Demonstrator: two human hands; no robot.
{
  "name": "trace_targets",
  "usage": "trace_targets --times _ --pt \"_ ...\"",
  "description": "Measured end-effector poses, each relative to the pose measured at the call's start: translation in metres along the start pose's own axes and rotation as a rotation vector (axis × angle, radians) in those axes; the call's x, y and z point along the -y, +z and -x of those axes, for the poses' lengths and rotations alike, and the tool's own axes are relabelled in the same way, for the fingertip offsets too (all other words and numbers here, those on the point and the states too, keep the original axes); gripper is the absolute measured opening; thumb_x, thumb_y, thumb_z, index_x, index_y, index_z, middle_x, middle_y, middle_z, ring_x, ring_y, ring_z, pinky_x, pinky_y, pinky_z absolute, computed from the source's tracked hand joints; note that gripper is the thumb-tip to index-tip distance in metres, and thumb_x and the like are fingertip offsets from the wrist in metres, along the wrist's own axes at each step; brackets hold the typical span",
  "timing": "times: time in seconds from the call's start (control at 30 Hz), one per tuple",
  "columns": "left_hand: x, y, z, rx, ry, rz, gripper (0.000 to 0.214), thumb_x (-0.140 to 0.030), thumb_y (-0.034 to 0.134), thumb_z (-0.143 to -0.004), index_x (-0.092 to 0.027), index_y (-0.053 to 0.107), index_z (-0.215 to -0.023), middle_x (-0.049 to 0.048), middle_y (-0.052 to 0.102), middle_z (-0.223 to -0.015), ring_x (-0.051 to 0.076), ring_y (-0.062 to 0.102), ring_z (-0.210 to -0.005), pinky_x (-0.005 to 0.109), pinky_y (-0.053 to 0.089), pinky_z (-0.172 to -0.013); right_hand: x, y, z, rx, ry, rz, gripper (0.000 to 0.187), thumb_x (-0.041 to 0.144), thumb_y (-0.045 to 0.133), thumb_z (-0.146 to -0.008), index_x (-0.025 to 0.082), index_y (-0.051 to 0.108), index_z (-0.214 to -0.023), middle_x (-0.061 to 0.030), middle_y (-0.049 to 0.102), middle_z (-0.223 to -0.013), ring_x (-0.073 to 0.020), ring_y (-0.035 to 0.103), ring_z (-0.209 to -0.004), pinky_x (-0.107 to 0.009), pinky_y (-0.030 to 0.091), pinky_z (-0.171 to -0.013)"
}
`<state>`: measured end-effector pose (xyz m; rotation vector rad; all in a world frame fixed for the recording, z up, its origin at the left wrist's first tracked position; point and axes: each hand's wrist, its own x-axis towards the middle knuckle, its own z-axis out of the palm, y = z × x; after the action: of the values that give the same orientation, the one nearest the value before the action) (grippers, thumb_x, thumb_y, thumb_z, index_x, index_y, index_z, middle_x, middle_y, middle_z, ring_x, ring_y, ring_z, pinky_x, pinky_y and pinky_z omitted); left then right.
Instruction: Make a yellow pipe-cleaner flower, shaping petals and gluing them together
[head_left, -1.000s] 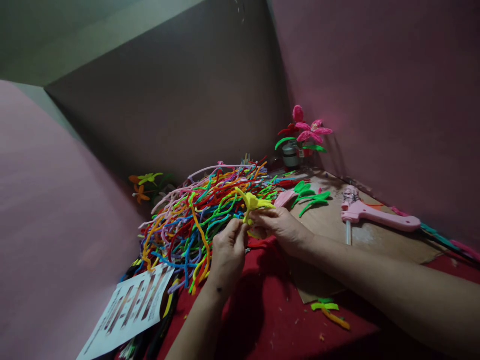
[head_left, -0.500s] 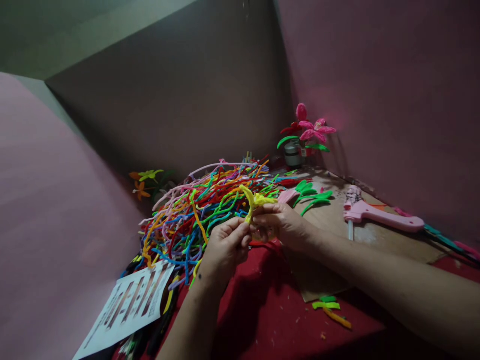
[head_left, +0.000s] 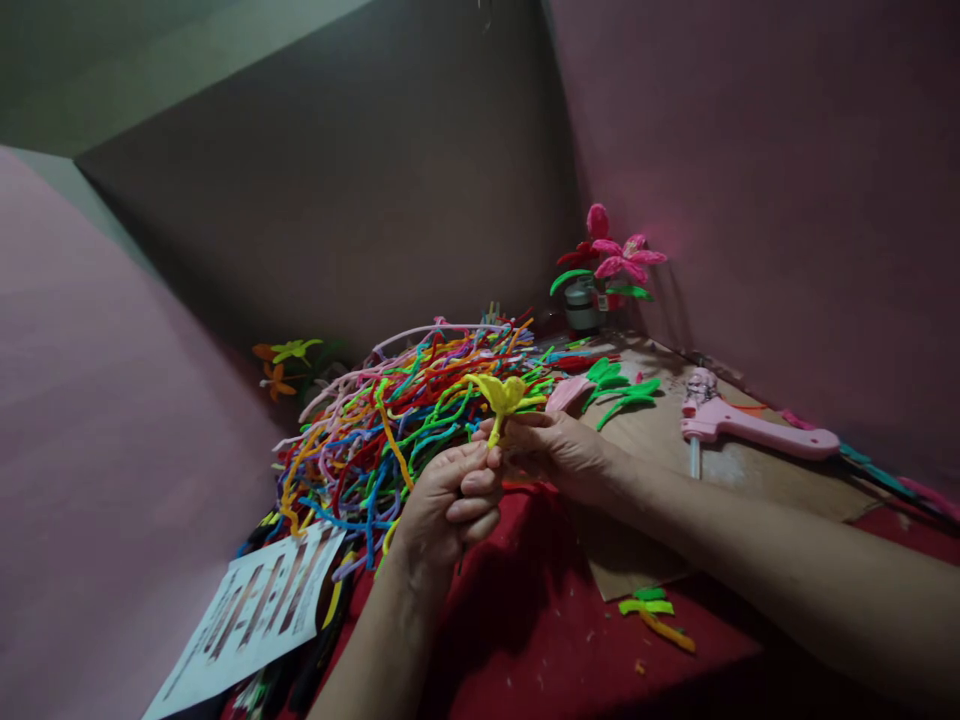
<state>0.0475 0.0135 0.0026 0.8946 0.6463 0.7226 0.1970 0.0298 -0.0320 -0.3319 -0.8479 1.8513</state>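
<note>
A yellow pipe-cleaner flower (head_left: 501, 397) stands upright in front of me, its petals opening upward. My left hand (head_left: 455, 497) pinches its short stem between thumb and fingers, the other fingers curled in. Close beside the stem and under the petals is my right hand (head_left: 562, 447), its fingers bent at the flower; the fingertips are partly hidden behind it. Just behind the hands lies a large heap of coloured pipe cleaners (head_left: 390, 420).
A pink glue gun (head_left: 757, 428) lies on a cardboard sheet (head_left: 645, 440) at right, near green leaves (head_left: 626, 392). Pink flowers (head_left: 630, 258) stand at the back. At left are a printed paper sheet (head_left: 259, 610) and orange flowers (head_left: 277, 380). Offcuts (head_left: 664, 620) lie on the red cloth (head_left: 540, 620).
The yellow flower has turned so its petals show more fully. My left fingers have curled in around its stem, and my right hand has shifted slightly behind it.
</note>
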Motion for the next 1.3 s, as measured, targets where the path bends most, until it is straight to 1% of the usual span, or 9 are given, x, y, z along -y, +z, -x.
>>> trace_targets --times 0.13,0.23,0.33,0.47,0.63,0.77,0.93,1.1,1.3 --pt "-0.002 0.003 0.002 -0.032 -0.007 -0.115 0.015 -0.023 0.048 -0.080 -0.011 0.056 -0.075 -0.0082 0.032 -0.048 -0.001 0.017 -0.030 0.011 0.023 -0.026 -0.001 0.001 0.001 -0.001 -0.030 0.023 0.025 0.025 0.073 -0.060 0.012 0.068 -0.081 -0.0004 0.060 -0.059 -0.0074 0.052 -0.052 -0.021 0.041 -0.054" --pt "-0.003 0.005 0.003 -0.123 0.109 -0.335 0.023 -0.030 0.050 -0.079 -0.010 0.058 -0.071 -0.0002 0.051 -0.053 0.005 0.042 -0.033 0.018 0.036 -0.031 -0.001 0.000 0.001 -0.036 -0.036 0.045 0.025 0.026 0.074 -0.059 0.012 0.068 -0.078 0.0003 0.059 -0.057 -0.0064 0.049 -0.049 -0.020 0.038 -0.050" --pt "-0.003 0.006 0.002 -0.218 0.215 -0.502 0.031 -0.037 0.049 -0.079 -0.009 0.062 -0.080 0.0057 0.061 -0.062 0.013 0.057 -0.049 0.024 0.046 -0.045 -0.002 -0.001 0.000 -0.063 -0.037 0.069 0.025 0.028 0.074 -0.058 0.012 0.068 -0.077 0.0015 0.057 -0.055 -0.0052 0.045 -0.045 -0.020 0.034 -0.046" --pt "-0.001 0.011 0.000 -0.276 0.283 -0.658 0.033 -0.040 0.050 -0.078 -0.011 0.063 -0.089 0.0034 0.062 -0.063 0.013 0.057 -0.051 0.024 0.045 -0.050 -0.005 -0.004 -0.002 -0.076 -0.092 0.097 0.024 0.030 0.073 -0.060 0.011 0.068 -0.075 0.0038 0.052 -0.048 -0.0027 0.035 -0.038 -0.019 0.023 -0.040" --pt "0.013 0.015 -0.005 -0.459 0.425 -0.909 0.017 -0.032 0.059 -0.072 -0.016 0.062 -0.076 -0.0021 0.055 -0.054 0.009 0.048 -0.044 0.019 0.037 -0.044 -0.008 -0.005 -0.003 -0.129 -0.094 0.062 0.024 0.029 0.075 -0.056 0.012 0.068 -0.071 0.0038 0.050 -0.047 -0.0038 0.036 -0.042 -0.021 0.028 -0.045" --pt "0.022 0.009 -0.007 -0.524 0.539 -1.053 0.011 -0.028 0.058 -0.073 -0.018 0.062 -0.072 -0.0019 0.053 -0.051 0.009 0.048 -0.042 0.018 0.036 -0.044 -0.008 -0.004 -0.002 -0.162 -0.107 0.063 0.026 0.030 0.077 -0.053 0.010 0.067 -0.066 0.0053 0.043 -0.041 -0.0032 0.031 -0.040 -0.020 0.021 -0.040" --pt "0.021 0.010 -0.006 -0.468 0.481 -0.938 0.013 -0.029 0.052 -0.078 -0.018 0.057 -0.072 -0.0033 0.051 -0.050 0.007 0.046 -0.039 0.017 0.034 -0.041 -0.007 -0.002 -0.001 -0.139 -0.105 0.073 0.027 0.030 0.076 -0.052 0.009 0.065 -0.064 0.0035 0.048 -0.045 -0.0027 0.033 -0.039 -0.020 0.017 -0.039" --pt "0.015 0.017 -0.004 -0.431 0.333 -0.648 0.015 -0.030 0.053 -0.077 -0.016 0.054 -0.073 -0.0043 0.050 -0.049 0.003 0.038 -0.033 0.013 0.024 -0.032 -0.004 0.000 0.000 -0.081 -0.105 0.092 0.026 0.032 0.073 -0.058 0.010 0.064 -0.068 0.0007 0.055 -0.053 -0.0045 0.040 -0.042 -0.020 0.020 -0.039" --pt "0.010 0.009 -0.004 -0.202 0.169 -0.246 0.014 -0.028 0.054 -0.078 -0.015 0.054 -0.081 -0.0073 0.043 -0.047 -0.001 0.022 -0.029 0.011 0.021 -0.028 -0.003 -0.002 0.000 0.004 -0.116 0.152 0.023 0.030 0.069 -0.064 0.009 0.065 -0.073 0.0018 0.053 -0.053 -0.0028 0.037 -0.041 -0.019 0.022 -0.040"
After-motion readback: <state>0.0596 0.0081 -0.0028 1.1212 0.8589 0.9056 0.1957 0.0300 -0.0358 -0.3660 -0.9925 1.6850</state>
